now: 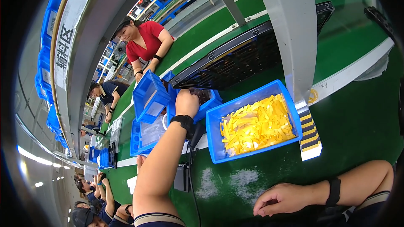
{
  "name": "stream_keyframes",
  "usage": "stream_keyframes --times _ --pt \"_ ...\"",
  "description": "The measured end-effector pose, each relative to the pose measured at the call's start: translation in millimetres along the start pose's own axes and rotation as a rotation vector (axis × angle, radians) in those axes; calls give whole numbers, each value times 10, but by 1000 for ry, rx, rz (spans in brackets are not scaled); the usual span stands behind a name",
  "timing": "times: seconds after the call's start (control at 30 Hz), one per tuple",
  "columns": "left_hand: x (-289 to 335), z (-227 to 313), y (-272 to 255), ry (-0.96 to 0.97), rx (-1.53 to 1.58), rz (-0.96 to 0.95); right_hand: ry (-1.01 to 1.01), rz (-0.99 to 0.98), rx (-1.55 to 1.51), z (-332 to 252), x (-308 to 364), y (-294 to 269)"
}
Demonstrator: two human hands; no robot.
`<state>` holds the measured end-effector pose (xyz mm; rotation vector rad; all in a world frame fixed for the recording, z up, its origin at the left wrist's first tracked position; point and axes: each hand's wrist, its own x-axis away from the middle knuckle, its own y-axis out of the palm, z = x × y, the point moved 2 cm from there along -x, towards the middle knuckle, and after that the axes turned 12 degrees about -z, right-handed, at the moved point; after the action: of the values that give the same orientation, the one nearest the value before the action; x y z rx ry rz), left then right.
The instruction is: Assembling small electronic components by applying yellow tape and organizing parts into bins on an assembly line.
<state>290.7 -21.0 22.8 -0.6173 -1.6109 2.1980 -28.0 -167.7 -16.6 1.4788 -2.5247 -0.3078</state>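
Progress: looks mid-grab to me, hand's right at the bin, nothing visibly lifted out yet
Dark pieces [203, 95]: in the small blue bin [209, 106], by the far-left corner of the wide blue bin [214, 138]
Left hand [187, 103]: stretched out forward, bent over the small bin's left edge; fingertips hidden, can't tell if they're pinching
Right hand [280, 199]: low by the green surface's [349, 143] near edge, fingers loosely curled, nothing visible in them

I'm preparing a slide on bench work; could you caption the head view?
Left hand at a blue bin, right hand relaxed over the green worktop, a tray of yellow strips nearby.
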Motion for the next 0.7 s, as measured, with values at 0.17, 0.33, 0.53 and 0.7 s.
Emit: stream_keyframes --times 0.17,0.33,0.53,0.7 --pt "9 -131 13 -210 106 30 1 -1 14 -7 -2 8" --pt "15 -16 -9 -115 29 69 3 2 21 -15 0 -9" --pt "-40 13 -32 -53 -51 -58 18 -9 -4 -18 -8 -9" --pt "35 28 -9 -41 -45 118 11 -3 -13 -11 6 -3"
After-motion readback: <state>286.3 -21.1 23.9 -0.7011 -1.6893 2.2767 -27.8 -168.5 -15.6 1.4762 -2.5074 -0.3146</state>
